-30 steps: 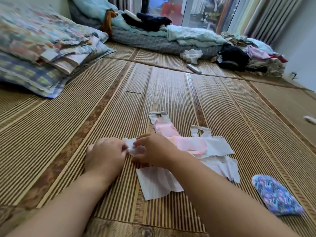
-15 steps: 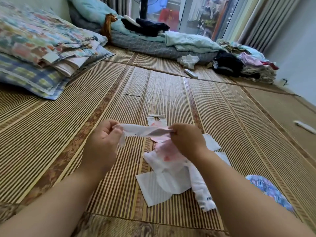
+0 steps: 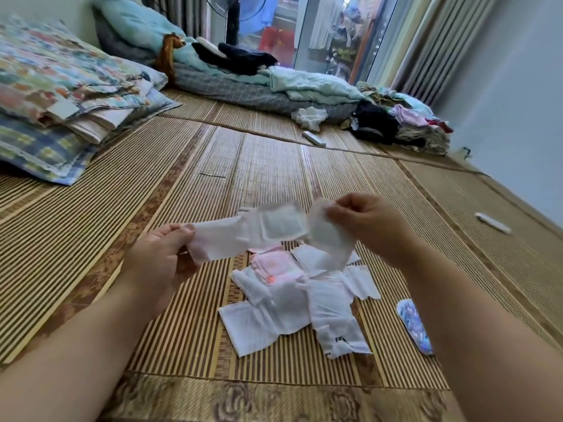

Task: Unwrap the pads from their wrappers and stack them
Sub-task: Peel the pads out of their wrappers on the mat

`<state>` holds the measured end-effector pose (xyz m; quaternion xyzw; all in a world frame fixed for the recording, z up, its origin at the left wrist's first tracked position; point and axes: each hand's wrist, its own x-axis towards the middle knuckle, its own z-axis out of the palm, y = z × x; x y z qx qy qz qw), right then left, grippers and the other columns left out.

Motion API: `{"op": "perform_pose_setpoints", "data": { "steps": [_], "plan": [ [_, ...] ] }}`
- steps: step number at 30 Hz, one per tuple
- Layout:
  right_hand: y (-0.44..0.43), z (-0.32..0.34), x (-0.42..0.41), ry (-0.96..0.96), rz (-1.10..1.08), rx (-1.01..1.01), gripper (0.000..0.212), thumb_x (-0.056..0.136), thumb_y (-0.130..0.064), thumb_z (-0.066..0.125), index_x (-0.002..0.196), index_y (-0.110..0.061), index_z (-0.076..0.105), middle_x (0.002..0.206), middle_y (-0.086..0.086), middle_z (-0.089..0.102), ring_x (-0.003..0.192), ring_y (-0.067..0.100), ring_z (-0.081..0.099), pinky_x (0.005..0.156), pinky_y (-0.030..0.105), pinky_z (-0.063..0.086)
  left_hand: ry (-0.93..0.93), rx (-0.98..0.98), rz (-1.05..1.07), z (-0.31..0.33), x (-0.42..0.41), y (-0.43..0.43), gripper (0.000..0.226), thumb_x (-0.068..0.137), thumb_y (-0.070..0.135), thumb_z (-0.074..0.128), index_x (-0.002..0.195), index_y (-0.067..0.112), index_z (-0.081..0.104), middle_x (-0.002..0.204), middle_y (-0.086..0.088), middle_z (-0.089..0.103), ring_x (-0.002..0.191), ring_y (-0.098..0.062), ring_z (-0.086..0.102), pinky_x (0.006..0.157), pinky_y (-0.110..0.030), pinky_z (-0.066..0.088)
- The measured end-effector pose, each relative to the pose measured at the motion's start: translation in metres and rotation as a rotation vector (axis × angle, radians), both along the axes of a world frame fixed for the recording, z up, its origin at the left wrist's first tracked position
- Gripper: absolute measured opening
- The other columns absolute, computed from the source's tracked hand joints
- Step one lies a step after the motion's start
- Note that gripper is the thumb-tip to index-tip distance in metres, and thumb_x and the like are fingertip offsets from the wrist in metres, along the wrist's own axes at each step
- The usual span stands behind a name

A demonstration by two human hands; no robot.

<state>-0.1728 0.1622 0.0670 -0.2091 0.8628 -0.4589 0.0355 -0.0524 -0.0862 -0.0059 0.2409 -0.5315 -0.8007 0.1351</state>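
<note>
Head: pad (image 3: pixel 268 229) lengthwise left-right

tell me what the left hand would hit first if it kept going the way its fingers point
Probably the right hand. The left hand points right along the stretched pad, which both hands pinch above the pile; depth is unclear.

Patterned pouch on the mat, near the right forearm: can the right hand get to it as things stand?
Probably not right away. The pouch lies bare on the mat with nothing over it, but the right hand is pinching the unfolded pad with the left hand.
</note>
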Motion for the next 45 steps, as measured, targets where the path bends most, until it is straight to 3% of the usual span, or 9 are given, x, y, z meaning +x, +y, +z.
{"op": "perform_pose_setpoints", "data": {
  "steps": [10, 14, 19, 23, 29, 34, 38, 42, 45],
  "plan": [
    [0.072, -0.038, 0.066, -0.467, -0.013, 0.397, 0.012, 0.079, -0.030, 0.074, 0.083, -0.019, 0.072, 0.067, -0.006, 0.067, 0.045, 0.002, 0.055, 0.043, 0.015, 0.042, -0.443, -0.224, -0.637, -0.001, 0.033, 0.007, 0.019, 0.087, 0.011, 0.060, 0.102, 0.000, 0.063, 0.062, -0.005, 0.058, 0.048, -0.013, 0.047, 0.044, -0.024, 0.048],
    [0.081, -0.063, 0.076, -0.436, 0.010, 0.501, 0.020, 0.075, -0.035, 0.077, 0.093, -0.029, 0.070, 0.086, -0.011, 0.066, 0.074, 0.002, 0.062, 0.062, 0.016, 0.046, -0.545, -0.396, -0.653, -0.006, 0.045, 0.020, 0.018, 0.090, 0.007, 0.058, 0.104, -0.003, 0.062, 0.055, -0.002, 0.054, 0.042, -0.010, 0.042, 0.040, -0.021, 0.042],
    [0.119, -0.057, 0.074, -0.595, 0.062, 0.470, 0.039, 0.073, -0.012, 0.079, 0.106, -0.029, 0.066, 0.098, 0.007, 0.065, 0.080, 0.015, 0.065, 0.070, 0.024, 0.053, -0.621, -0.577, -0.628, -0.010, 0.049, 0.023, 0.011, 0.090, 0.013, 0.060, 0.096, 0.008, 0.068, 0.046, 0.002, 0.053, 0.039, -0.009, 0.042, 0.038, -0.021, 0.037],
    [0.142, -0.066, 0.068, -0.609, -0.037, 0.462, 0.028, 0.074, -0.016, 0.078, 0.100, -0.022, 0.071, 0.095, 0.007, 0.072, 0.085, 0.020, 0.071, 0.074, 0.031, 0.057, -0.656, -0.603, -0.621, -0.011, 0.046, 0.025, 0.010, 0.090, 0.014, 0.061, 0.093, 0.010, 0.070, 0.051, -0.001, 0.058, 0.042, -0.011, 0.046, 0.039, -0.022, 0.037],
    [0.150, -0.068, 0.069, -0.664, -0.046, 0.464, 0.035, 0.074, -0.010, 0.077, 0.104, -0.024, 0.069, 0.095, 0.009, 0.068, 0.081, 0.020, 0.067, 0.078, 0.041, 0.056, -0.661, -0.638, -0.670, -0.007, 0.041, 0.030, 0.040, 0.080, 0.046, 0.066, 0.080, 0.007, 0.072, 0.060, -0.003, 0.066, 0.045, -0.011, 0.054, 0.045, -0.022, 0.034],
    [0.153, -0.063, 0.072, -0.698, -0.191, 0.319, 0.030, 0.078, -0.010, 0.074, 0.107, -0.016, 0.066, 0.093, 0.014, 0.069, 0.072, 0.022, 0.071, 0.059, 0.033, 0.058, -0.670, -0.841, -0.642, -0.003, 0.042, 0.037, 0.019, 0.078, 0.023, 0.075, 0.069, 0.007, 0.071, 0.041, 0.004, 0.060, 0.031, -0.003, 0.050, 0.036, -0.019, 0.036],
    [0.129, -0.051, 0.080, -0.670, -0.174, 0.191, 0.022, 0.080, -0.014, 0.072, 0.101, -0.016, 0.066, 0.098, 0.017, 0.067, 0.082, 0.034, 0.066, 0.080, 0.053, 0.056, -0.615, -0.739, -0.651, 0.004, 0.043, 0.033, 0.019, 0.078, 0.018, 0.074, 0.079, -0.001, 0.071, 0.048, -0.001, 0.057, 0.039, -0.010, 0.047, 0.041, -0.023, 0.036],
    [0.087, -0.055, 0.088, -0.661, -0.174, 0.082, 0.018, 0.082, -0.012, 0.070, 0.099, -0.010, 0.064, 0.066, 0.005, 0.064, 0.050, 0.012, 0.057, 0.048, 0.026, 0.053, -0.532, -0.611, -0.687, 0.016, 0.043, 0.040, 0.013, 0.079, 0.014, 0.071, 0.075, 0.003, 0.065, 0.048, -0.001, 0.055, 0.039, -0.009, 0.046, 0.042, -0.022, 0.037],
    [0.064, -0.067, 0.092, -0.674, -0.153, 0.099, 0.020, 0.085, -0.017, 0.069, 0.100, -0.007, 0.060, 0.063, 0.006, 0.064, 0.043, 0.010, 0.060, 0.050, 0.027, 0.051, -0.508, -0.589, -0.701, 0.019, 0.041, 0.046, 0.012, 0.079, 0.015, 0.071, 0.077, 0.003, 0.067, 0.052, -0.003, 0.058, 0.042, -0.010, 0.047, 0.045, -0.023, 0.039]
  ]
}}
